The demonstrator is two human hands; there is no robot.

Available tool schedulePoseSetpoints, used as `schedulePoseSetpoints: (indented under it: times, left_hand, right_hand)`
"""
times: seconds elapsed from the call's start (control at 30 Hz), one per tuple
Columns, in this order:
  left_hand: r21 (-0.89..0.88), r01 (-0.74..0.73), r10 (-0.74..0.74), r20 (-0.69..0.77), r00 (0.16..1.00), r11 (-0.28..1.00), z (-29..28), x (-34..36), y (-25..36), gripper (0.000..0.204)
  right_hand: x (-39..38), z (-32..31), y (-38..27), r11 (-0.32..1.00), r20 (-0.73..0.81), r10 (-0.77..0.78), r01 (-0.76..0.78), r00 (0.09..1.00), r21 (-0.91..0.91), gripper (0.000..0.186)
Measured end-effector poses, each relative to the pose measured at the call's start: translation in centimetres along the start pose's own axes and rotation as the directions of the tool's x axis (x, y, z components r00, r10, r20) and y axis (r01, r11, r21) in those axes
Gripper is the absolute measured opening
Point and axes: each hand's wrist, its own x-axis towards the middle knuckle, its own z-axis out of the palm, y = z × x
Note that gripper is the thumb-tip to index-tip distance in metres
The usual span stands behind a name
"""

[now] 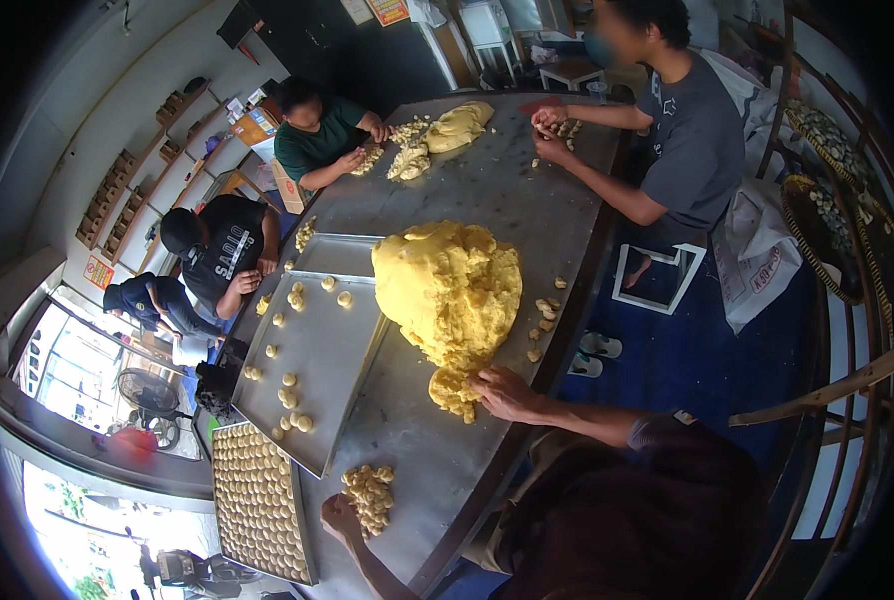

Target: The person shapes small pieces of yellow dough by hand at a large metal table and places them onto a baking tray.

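A big mound of yellow dough [437, 275] rests on the metal table. From its near end a smaller lump of dough [452, 390] sticks out, and my right hand [507, 395] has its fingers closed on that lump's right side. Farther left and nearer, my left hand [342, 518] is beside a heap of small pale-brown pieces [369, 497]. Its fingers are curled; whatever they hold, if anything, is hidden. A shallow metal tray [312, 350] left of the mound carries several round dough balls [289, 398].
At the lower left, a tray [305, 530] is packed with rows of round pieces. More small pieces [545, 315] lie along the table's right edge. Three people work around the far and left sides, near another dough mound [459, 127]. A wooden rack [847, 390] stands at right.
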Motion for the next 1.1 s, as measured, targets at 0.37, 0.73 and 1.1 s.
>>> schedulePoseSetpoints:
  times: [0.37, 0.73, 1.1]
  left_hand:
    - [0.138, -0.108, 0.104, 0.032, 0.994, 0.985, 0.2, -0.4, -0.4, 0.021]
    - [0.287, -0.273, 0.147, 0.393, 0.908, 0.918, 0.2, -1.8, 2.3, 0.021]
    - [0.137, -0.469, 0.427, 0.256, 0.867, 0.872, 7.1, -9.5, 9.7, 0.018]
  right_hand:
    - [-0.6, 1.0, -0.3, 0.962, -0.275, 0.101, -0.023, 0.956, 0.271, 0.041]
    - [0.9, -0.9, 0.6, 0.995, 0.136, -0.018, 0.031, 0.991, -0.099, 0.022]
    - [0.4, 1.2, 1.1, 0.98, -0.182, 0.068, -0.099, 0.981, -0.17, 0.037]
